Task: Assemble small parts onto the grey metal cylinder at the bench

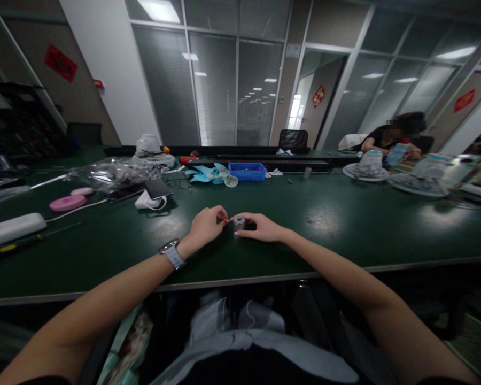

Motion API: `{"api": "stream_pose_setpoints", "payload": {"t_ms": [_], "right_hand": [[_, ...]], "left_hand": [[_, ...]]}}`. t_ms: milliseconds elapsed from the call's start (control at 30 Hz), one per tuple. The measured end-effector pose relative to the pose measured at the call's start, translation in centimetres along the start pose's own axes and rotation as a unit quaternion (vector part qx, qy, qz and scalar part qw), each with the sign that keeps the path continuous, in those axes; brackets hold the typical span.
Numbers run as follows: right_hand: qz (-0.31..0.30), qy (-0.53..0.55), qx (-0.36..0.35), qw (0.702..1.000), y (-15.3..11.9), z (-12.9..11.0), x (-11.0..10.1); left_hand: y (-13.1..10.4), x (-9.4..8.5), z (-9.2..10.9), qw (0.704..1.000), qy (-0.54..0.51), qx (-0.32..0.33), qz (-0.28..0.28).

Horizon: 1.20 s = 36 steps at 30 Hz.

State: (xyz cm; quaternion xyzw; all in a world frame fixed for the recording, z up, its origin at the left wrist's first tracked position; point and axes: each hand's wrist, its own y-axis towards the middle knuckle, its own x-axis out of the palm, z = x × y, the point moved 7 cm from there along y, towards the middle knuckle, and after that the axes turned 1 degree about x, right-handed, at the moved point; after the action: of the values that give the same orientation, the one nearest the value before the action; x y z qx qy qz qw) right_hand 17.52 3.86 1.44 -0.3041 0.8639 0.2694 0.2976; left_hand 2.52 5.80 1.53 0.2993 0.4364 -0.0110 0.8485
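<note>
A small grey metal cylinder [239, 223] stands upright on the dark green table [208, 262], with a dark recess in its top. My right hand [262, 227] is closed around its right side, thumb in front and fingers behind. Just left of the cylinder, my left hand [209, 224] pinches something small and pale at its fingertips, too small to name. The left wrist wears a watch with a grey strap.
Behind the hands are a blue bin [247, 171], light blue fan blades [209, 174] and another small metal cylinder [307, 172]. A white charger [150, 200], pink rings [68, 202] and a power strip [14, 230] lie left. Fan parts [366, 166] and a seated person are right.
</note>
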Motion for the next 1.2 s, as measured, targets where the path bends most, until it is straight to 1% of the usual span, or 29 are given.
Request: {"api": "stream_pose_setpoints", "payload": {"t_ms": [100,333,467,533,600,667,733,833,933,1067,1200], "right_hand": [[-0.004,-0.001,-0.002,1.000,0.0,0.0,0.0],[-0.002,-0.002,0.003,1.000,-0.1,-0.1,-0.1],[-0.003,0.002,0.000,1.000,0.0,-0.3,0.0],[-0.003,0.005,-0.001,1.000,0.0,-0.3,0.0],[-0.002,0.005,0.001,1.000,0.0,-0.3,0.0],[-0.003,0.005,-0.001,1.000,0.0,-0.3,0.1],[-0.004,0.004,-0.007,1.000,0.0,-0.4,0.1],[0.001,-0.001,-0.013,1.000,0.0,-0.2,0.1],[0.006,-0.012,-0.012,1.000,0.0,0.1,0.1],[0.004,-0.007,-0.010,1.000,0.0,0.4,0.2],[0.003,-0.001,-0.013,1.000,0.0,0.4,0.2]], "left_hand": [[0.0,0.3,-0.1,1.000,-0.002,-0.004,-0.016],[0.0,-0.1,-0.2,0.999,0.050,-0.002,-0.016],[-0.2,-0.3,-0.2,0.999,0.047,-0.014,-0.012],[-0.2,-0.6,0.1,0.999,0.027,-0.019,-0.003],[-0.1,-1.2,0.8,1.000,-0.009,-0.009,0.028],[-0.1,-2.0,1.9,0.995,-0.069,0.020,0.071],[-0.1,-2.3,2.9,0.986,-0.131,0.053,0.091],[-0.2,-2.2,4.1,0.975,-0.186,0.094,0.080],[-0.4,-1.9,4.6,0.972,-0.189,0.120,0.074],[-0.4,-2.0,4.4,0.969,-0.203,0.118,0.078],[-0.3,-1.9,4.5,0.965,-0.223,0.116,0.069]]}}
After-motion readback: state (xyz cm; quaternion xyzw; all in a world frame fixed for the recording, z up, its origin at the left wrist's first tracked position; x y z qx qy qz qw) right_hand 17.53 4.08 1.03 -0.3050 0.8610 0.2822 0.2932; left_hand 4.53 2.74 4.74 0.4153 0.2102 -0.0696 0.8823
